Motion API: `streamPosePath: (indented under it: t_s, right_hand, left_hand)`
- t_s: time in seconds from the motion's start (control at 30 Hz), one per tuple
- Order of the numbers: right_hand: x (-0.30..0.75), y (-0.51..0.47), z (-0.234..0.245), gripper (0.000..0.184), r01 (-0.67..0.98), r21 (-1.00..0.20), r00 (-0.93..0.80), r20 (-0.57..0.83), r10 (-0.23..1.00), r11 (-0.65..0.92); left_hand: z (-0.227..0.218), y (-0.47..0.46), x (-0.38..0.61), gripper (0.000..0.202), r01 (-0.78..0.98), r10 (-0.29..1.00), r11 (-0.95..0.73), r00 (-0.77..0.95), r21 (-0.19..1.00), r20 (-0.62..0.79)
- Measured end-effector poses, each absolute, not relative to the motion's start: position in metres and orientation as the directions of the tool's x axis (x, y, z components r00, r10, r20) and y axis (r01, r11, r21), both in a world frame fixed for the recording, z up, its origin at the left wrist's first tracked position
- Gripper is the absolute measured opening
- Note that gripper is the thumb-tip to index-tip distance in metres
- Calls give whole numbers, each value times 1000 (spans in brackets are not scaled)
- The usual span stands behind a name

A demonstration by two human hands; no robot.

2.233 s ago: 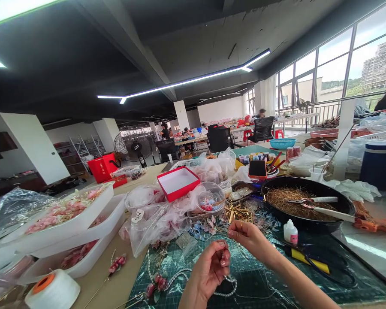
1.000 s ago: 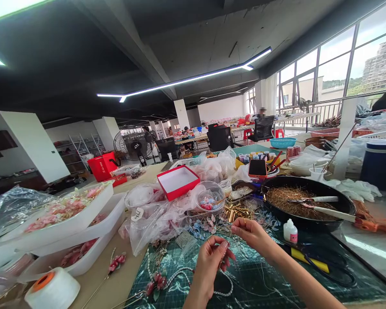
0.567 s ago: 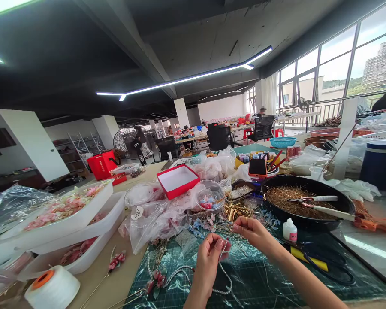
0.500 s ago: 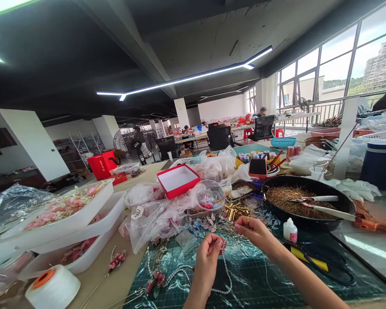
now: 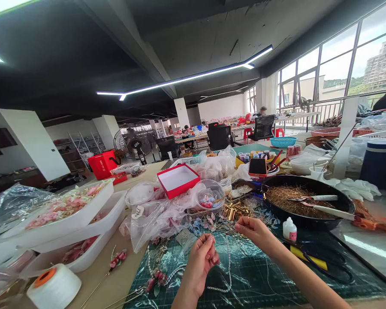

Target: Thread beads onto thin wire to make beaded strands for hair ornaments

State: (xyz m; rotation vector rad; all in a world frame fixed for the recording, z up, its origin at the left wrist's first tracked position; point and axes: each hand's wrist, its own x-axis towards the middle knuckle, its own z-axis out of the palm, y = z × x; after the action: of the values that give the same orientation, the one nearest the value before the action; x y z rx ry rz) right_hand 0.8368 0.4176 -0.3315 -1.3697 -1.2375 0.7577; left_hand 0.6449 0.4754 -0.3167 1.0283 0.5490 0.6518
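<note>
My left hand [image 5: 203,260] is closed in a pinch over the green cutting mat [image 5: 260,279]; what sits between its fingertips is too small to make out. Higher and to the right, my right hand [image 5: 253,230] also pinches, thumb against forefinger, on something I cannot see. Between the two hands a pale bead strand [image 5: 229,268] with a red tip runs upward, then curves back along the mat under my left wrist. Whether a thin thread joins it to the fingers cannot be seen. Red flower stems [image 5: 157,279] lie left of my left hand.
A black pan [image 5: 309,221] of golden wire pieces holds pliers [image 5: 328,210] at right. Near my right forearm are a small white bottle [image 5: 290,229] and dark scissors [image 5: 336,266]. White trays [image 5: 116,223] of flowers and a thread cone [image 5: 54,287] stand left; an open red box [image 5: 178,181] lies ahead.
My left hand has drawn slightly left and down, away from the strand's upper end, which now shows its red tip. My right hand has stayed nearly in place.
</note>
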Motion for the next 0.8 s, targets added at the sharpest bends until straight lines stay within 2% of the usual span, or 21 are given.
streamPosePath:
  t_s: [0.1,0.27,0.43,0.57,0.67,0.8]
  right_hand:
    - [835,415,-330,32,256,-957,250,200,948,134]
    - [829,411,-325,31,251,-956,238,210,948,149]
    - [821,407,-314,21,294,-946,205,204,957,138]
    - [813,406,-301,19,351,-926,182,213,960,139]
    - [808,409,-295,17,341,-927,159,219,963,154]
    - [807,415,-290,21,259,-950,131,213,968,174]
  left_hand:
    - [-315,477,642,19,-251,724,391,678,885,-128]
    - [-310,476,642,18,-219,759,273,647,937,-70]
    - [-290,474,649,20,-26,795,-17,606,1000,29]
    - [-272,474,658,21,63,758,-294,623,954,192]
    - [-264,475,664,20,125,728,-403,644,907,235]
    - [-256,481,662,20,145,703,-466,659,873,266]
